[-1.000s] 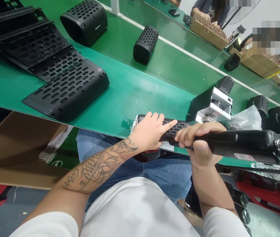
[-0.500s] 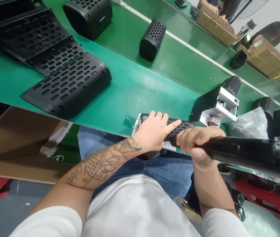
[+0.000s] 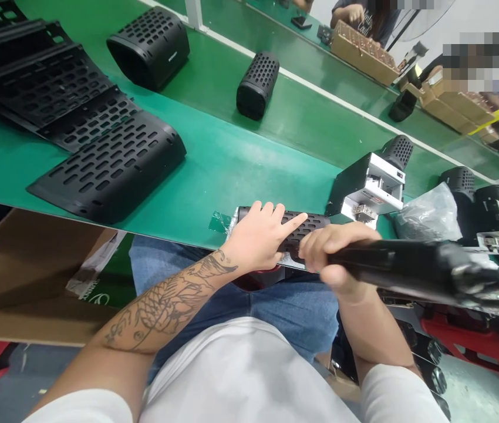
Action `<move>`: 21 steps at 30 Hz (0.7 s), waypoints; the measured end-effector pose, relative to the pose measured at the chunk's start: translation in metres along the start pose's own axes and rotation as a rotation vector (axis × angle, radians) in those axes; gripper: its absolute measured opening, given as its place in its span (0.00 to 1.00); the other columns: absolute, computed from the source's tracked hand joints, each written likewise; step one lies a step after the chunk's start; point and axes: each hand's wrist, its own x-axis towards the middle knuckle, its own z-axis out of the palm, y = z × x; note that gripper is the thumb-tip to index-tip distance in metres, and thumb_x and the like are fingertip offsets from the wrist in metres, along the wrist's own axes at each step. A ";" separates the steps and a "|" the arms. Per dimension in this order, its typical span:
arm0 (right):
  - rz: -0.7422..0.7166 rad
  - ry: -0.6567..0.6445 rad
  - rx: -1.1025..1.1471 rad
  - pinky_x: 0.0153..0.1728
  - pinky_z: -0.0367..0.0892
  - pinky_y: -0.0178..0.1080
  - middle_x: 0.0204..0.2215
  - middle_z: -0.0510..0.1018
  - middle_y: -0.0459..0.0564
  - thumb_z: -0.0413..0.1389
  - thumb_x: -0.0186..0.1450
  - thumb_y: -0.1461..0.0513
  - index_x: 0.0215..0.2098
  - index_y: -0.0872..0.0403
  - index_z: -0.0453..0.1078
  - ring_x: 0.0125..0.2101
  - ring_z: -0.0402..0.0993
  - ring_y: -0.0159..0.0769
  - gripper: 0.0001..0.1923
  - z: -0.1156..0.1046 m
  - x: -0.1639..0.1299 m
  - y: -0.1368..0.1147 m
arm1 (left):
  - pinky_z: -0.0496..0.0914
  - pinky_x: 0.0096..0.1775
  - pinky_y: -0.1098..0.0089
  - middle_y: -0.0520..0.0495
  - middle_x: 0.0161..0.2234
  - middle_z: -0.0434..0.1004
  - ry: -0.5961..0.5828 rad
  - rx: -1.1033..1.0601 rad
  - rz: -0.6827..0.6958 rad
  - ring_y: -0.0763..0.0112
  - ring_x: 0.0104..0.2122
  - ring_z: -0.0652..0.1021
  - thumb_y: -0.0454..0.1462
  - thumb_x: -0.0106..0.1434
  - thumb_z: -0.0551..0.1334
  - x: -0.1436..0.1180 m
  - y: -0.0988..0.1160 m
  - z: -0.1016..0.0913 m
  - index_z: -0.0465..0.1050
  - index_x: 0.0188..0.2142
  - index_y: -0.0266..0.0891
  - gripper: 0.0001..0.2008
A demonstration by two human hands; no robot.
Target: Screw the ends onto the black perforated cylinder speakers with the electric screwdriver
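Observation:
My left hand (image 3: 258, 235) lies over a black perforated housing (image 3: 315, 221) at the near edge of the green bench. Its fingers curl over the far side, and the index finger stretches along the slotted top. My right hand (image 3: 340, 252) is wrapped round a black electric screwdriver (image 3: 390, 267), held nearly level with its rear end to the right. The screwdriver's tip is hidden behind my right hand, at the housing's right part. Clear plastic wrap (image 3: 232, 223) and green tape show at the housing's left end.
Slotted black panels (image 3: 113, 158) lie at left. Black perforated housings (image 3: 258, 85) stand along the green belt. A silver-and-black screw feeder (image 3: 370, 188) and a plastic bag (image 3: 430, 214) are at right. An open carton (image 3: 33, 252) sits below left. Co-workers are across the belt.
The view has shifted slightly, so most things sit further left in the picture. Both hands keep their places on the housing and the screwdriver, whose rear end looks more blurred.

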 end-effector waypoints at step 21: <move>-0.185 0.711 -0.406 0.28 0.82 0.45 0.23 0.79 0.37 0.80 0.73 0.52 0.39 0.45 0.81 0.21 0.76 0.38 0.15 -0.098 0.009 -0.020 | 0.72 0.84 0.38 0.31 0.89 0.65 0.229 -0.600 -0.005 0.32 0.86 0.70 0.53 0.66 0.86 -0.049 -0.089 0.038 0.57 0.93 0.49 0.65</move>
